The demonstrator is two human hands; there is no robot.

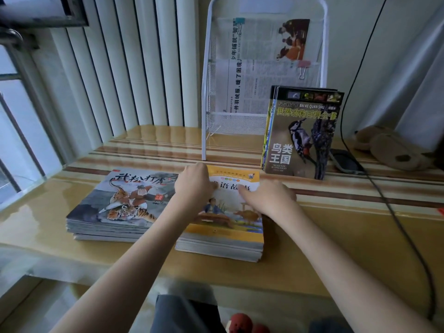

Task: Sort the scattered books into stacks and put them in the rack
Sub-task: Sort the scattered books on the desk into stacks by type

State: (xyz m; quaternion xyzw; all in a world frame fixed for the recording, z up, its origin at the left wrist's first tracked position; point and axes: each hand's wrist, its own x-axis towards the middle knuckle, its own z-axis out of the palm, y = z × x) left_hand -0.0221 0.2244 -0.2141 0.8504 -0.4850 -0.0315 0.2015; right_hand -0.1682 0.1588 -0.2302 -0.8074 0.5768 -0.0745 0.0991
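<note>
Under both hands (230,191), title (230,186) half-hidden

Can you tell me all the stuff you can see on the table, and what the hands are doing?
tiger stack: one pile, grey covers, table left
yellow stack: one pile, yellow covers, table middle
bird books: a few, dark covers, upright before the rack's right side
rack: one, white mesh, back of table
newspapers: clipped, in rack
cable: one, black, right
table: one, tan, striped
left hand: on yellow stack's top left
right hand: on its top right
</note>
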